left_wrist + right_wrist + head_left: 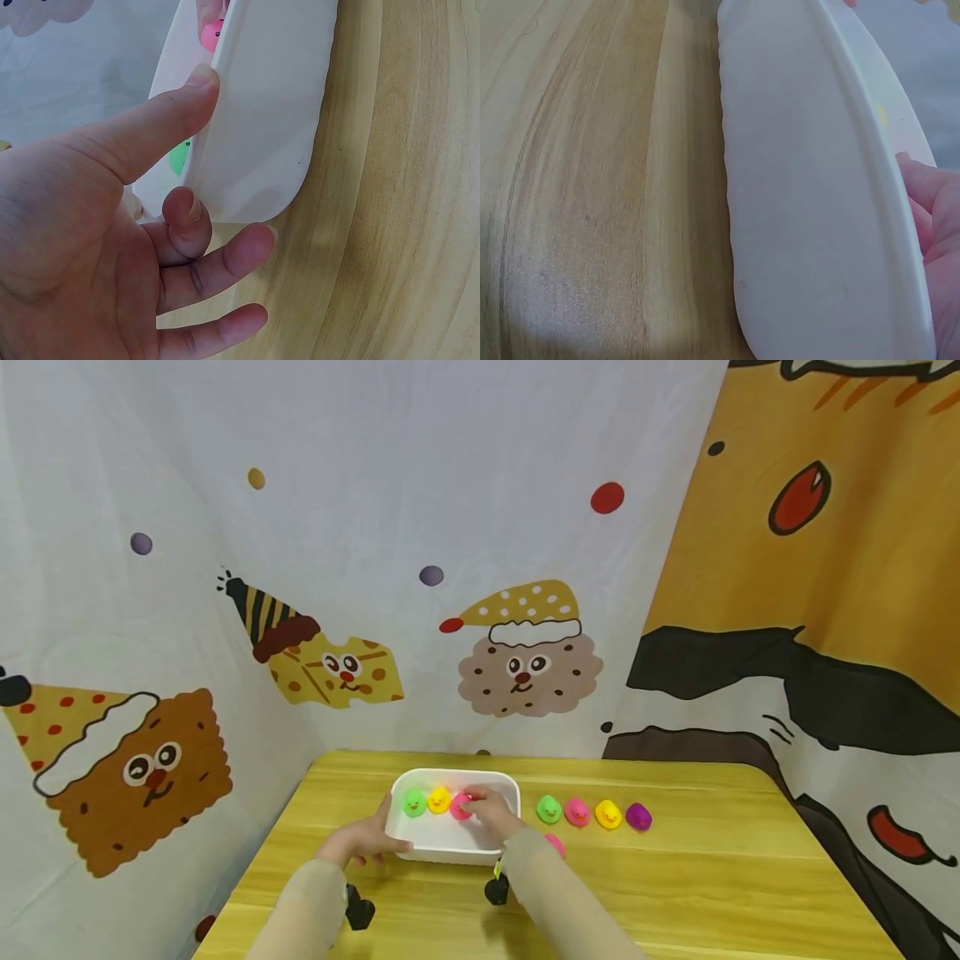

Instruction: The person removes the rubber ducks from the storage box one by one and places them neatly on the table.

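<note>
A white plastic basket [450, 855] stands on the table. Inside it are a green rubber duck [414, 803], a yellow duck [439, 799] and a pink duck [461, 807] in a row. My right hand [492, 814] reaches over the rim and pinches the pink duck, which also shows in the left wrist view [212, 36]. With my left hand [366, 838] I hold the basket's front left corner; the thumb lies on the rim [201, 79], while the other fingers are outside. The right wrist view mostly shows the basket's outer wall [810, 180], with part of my right hand [937, 217] behind it.
To the right of the basket, a green duck [549, 809], a pink duck [577, 812], a yellow duck [608, 814] and a purple duck [639, 817] form a row. Another pink duck [556, 844] is partly behind my right sleeve. A printed curtain [480, 527] hangs behind the wooden table [720, 877].
</note>
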`<state>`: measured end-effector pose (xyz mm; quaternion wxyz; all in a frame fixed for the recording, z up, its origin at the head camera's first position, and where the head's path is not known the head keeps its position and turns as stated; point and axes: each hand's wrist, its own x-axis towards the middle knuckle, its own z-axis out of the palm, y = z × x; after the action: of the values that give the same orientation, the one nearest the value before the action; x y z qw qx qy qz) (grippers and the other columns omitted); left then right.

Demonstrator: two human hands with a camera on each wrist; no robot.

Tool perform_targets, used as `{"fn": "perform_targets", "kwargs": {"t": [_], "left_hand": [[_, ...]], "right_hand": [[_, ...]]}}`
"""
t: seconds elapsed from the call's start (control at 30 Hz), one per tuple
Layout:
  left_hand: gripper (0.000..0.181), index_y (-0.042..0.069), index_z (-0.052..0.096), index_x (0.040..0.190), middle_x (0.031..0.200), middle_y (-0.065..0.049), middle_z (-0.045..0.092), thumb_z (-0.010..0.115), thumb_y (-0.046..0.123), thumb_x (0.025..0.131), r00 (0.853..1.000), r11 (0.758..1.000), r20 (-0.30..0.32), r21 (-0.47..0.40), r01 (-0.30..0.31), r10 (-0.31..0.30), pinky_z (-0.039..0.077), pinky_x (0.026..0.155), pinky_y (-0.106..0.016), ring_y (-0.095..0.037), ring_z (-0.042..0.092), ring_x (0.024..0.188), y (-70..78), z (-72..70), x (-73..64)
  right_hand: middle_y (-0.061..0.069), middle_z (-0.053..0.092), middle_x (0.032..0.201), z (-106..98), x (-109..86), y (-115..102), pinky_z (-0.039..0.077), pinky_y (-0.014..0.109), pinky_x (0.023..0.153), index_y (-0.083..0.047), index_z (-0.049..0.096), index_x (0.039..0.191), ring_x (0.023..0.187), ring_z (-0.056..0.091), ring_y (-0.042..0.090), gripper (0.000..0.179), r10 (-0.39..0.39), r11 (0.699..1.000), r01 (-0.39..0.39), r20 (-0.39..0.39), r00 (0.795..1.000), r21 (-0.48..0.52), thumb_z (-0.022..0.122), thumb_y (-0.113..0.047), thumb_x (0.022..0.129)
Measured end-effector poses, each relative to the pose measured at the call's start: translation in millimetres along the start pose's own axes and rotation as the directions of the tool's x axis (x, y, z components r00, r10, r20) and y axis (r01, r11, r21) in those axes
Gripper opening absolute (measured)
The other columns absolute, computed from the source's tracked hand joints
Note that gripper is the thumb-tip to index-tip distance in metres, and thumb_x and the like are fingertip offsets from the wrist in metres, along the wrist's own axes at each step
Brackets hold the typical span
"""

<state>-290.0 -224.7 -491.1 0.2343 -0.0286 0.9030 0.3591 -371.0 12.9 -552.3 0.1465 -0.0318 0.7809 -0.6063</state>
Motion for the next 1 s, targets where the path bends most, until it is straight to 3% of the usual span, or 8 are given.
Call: {"fn": "perform_targets", "kwargs": {"t": [0.13, 0.33, 0.53, 1.0], "left_hand": [[0.116, 0.008, -0.011, 0.154, 0.127, -0.025, 0.047, 0.076, 0.039, 0.084, 1.0, 1.0, 0.005, -0.012, -0.001, 0.001, 0.045, 0.058, -0.038, -0.028, 0.06, 0.074, -0.4, 0.7, 0.5], [0.115, 0.006, -0.011, 0.153, 0.121, -0.023, 0.051, 0.077, 0.035, 0.084, 1.0, 1.0, -0.002, -0.025, -0.008, 0.008, 0.042, 0.056, -0.036, -0.031, 0.061, 0.072, 0.8, 1.6, -1.6], [0.116, 0.007, -0.012, 0.153, 0.118, -0.021, 0.052, 0.077, 0.035, 0.084, 1.0, 1.0, -0.001, -0.027, -0.014, 0.014, 0.04, 0.053, -0.034, -0.031, 0.061, 0.071, 0.8, 2.5, -1.0], [0.114, 0.007, -0.012, 0.153, 0.129, -0.026, 0.047, 0.075, 0.036, 0.085, 1.0, 1.0, 0.001, -0.021, 0.001, -0.001, 0.043, 0.058, -0.037, -0.032, 0.062, 0.074, 1.5, -0.4, -2.1]], "right_hand": [[0.017, 0.059, 0.126, 0.9, -0.5, 0.3, 0.039, 0.047, 0.101, 0.002, 0.059, 0.128, 0.11, 0.054, 0.029, 0.04, 0.001, 1.0, -0.001, -0.003, 1.0, 0.008, 0.067, -0.003, 0.089], [0.014, 0.058, 0.128, 2.6, 0.9, 3.0, 0.037, 0.046, 0.104, 0.0, 0.059, 0.13, 0.115, 0.051, 0.03, 0.041, 0.025, 1.0, -0.025, 0.003, 1.0, 0.018, 0.065, -0.003, 0.09], [0.016, 0.058, 0.129, 2.9, 0.7, 3.7, 0.038, 0.045, 0.103, 0.002, 0.059, 0.129, 0.116, 0.051, 0.031, 0.04, -0.006, 1.0, 0.006, -0.005, 1.0, -0.002, 0.065, -0.002, 0.09], [0.011, 0.066, 0.108, 4.0, 4.5, 8.5, 0.045, 0.04, 0.095, 0.004, 0.065, 0.118, 0.098, 0.056, 0.025, 0.035, -0.105, 0.991, 0.102, -0.028, 0.994, -0.084, 0.072, -0.003, 0.085]]}}
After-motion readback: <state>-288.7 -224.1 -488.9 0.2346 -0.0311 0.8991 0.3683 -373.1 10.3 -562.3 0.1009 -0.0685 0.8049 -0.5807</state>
